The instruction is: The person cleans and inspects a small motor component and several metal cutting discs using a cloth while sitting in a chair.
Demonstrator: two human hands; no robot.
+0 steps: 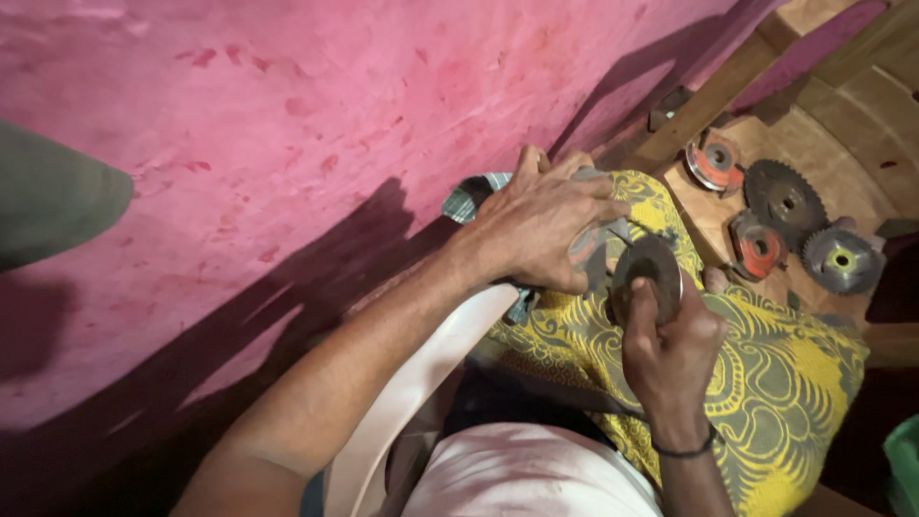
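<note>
My left hand (541,225) is clamped over a grey power tool (474,199) that lies across my lap; most of the tool is hidden under the hand. My right hand (670,345) grips a round dark metal disc (649,268) at the tool's head, thumb pressed on its face. Both hands rest over the yellow and grey patterned cloth (766,373) covering my legs. A dark band circles my right wrist.
On the wooden floor at the upper right lie a toothed saw blade (785,199), a grey wheel with a yellow centre (842,258) and two orange-and-grey discs (713,161). A pink wall fills the left. A white plastic chair arm (421,383) runs under my left forearm.
</note>
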